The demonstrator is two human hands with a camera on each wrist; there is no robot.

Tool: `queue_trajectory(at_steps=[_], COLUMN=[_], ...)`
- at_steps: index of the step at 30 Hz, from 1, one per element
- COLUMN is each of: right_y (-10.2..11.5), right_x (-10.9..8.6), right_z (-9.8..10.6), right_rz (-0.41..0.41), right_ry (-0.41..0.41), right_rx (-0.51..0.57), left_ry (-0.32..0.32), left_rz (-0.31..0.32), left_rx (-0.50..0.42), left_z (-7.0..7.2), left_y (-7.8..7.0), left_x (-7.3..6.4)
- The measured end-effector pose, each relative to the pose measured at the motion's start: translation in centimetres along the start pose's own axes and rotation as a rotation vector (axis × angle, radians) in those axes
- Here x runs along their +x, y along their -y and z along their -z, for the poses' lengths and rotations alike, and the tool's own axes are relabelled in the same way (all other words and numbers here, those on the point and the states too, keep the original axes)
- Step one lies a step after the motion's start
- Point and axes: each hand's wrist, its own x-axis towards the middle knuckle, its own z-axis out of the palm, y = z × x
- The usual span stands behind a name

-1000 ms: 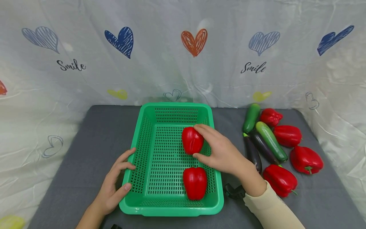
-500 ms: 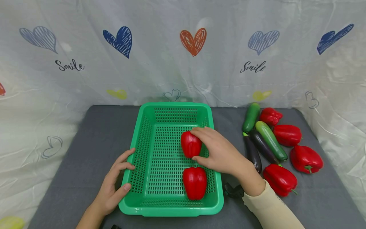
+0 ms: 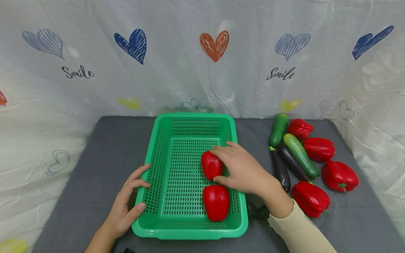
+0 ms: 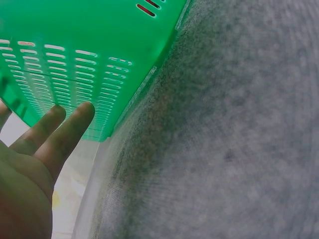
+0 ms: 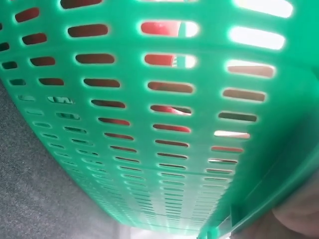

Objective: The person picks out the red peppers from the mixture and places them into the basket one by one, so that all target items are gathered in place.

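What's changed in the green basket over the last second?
The right hand has slid the farther red pepper toward the person, narrowing the gap to the nearer red pepper. Its fingers were already around that pepper; nothing was let go. The nearer pepper, the green basket, the left hand at its rim, and the vegetables outside stayed put.

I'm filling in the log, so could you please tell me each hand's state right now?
Left hand: open, fingers touching the green basket.
Right hand: closed, holding a red bell pepper.
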Motion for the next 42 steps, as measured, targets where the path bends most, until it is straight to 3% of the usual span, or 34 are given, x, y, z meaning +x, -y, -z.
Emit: queue_trajectory(at_steps=[9,27,42], right_y=[0.31,-0.18,-0.15], right_x=[-0.01,0.11,-0.17], right_z=[-0.32,-0.61,-0.65], right_rz=[-0.008,0.009,0.017], right_ry=[0.016,-0.011,-0.012], right_rx=[-0.063,-0.007,-0.059], left_ry=[0.004,0.002,-0.002], left_rz=[0.000,0.000,0.000], left_rx=[-0.005,-0.006,-0.009], left_z=[0.01,0.04,-0.07], left_y=[-0.01,-0.03,0.10], left_x=[-0.06,-0.07,0.04])
